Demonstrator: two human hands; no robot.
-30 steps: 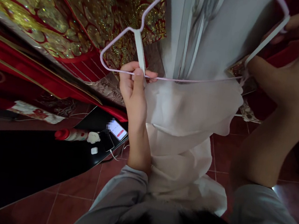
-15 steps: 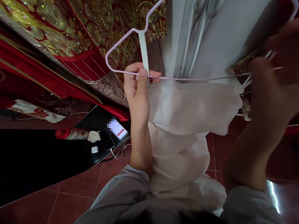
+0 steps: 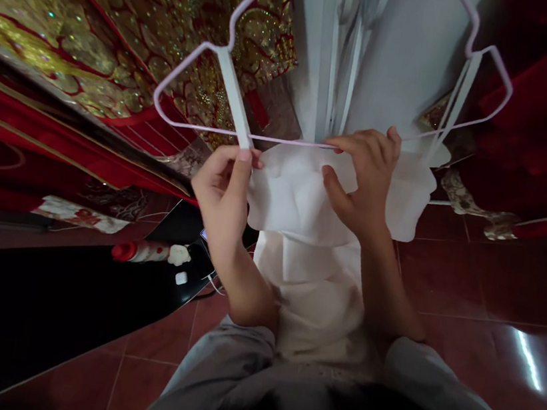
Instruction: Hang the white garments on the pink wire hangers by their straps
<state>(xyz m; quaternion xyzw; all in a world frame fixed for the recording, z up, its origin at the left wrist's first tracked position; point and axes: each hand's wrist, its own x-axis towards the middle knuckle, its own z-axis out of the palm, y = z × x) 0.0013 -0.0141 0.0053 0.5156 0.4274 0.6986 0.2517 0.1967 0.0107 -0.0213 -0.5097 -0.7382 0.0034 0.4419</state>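
Note:
A pale pink wire hanger (image 3: pixel 192 60) hangs in front of me with a white garment (image 3: pixel 316 264) strung from it by thin white straps (image 3: pixel 456 95). My left hand (image 3: pixel 222 188) pinches the garment's top left edge where the left strap meets the hanger's bottom bar. My right hand (image 3: pixel 362 176) is closed on the garment's top edge at the middle, fingers over the bar and thumb under the cloth. The garment drops down between my forearms.
Red and gold embroidered fabric (image 3: pixel 98 41) fills the upper left. A white panel (image 3: pixel 403 61) stands behind the hanger. A black table (image 3: pixel 37 315) at the lower left holds a red-capped bottle (image 3: pixel 146 253) and a small white box (image 3: pixel 181 278). Dark red floor tiles (image 3: pixel 484 286) lie right.
My right hand has left the hanger's right corner and come down to the middle of the garment's top edge. The hanger has shifted left, and its right strap now sits looped on the shoulder.

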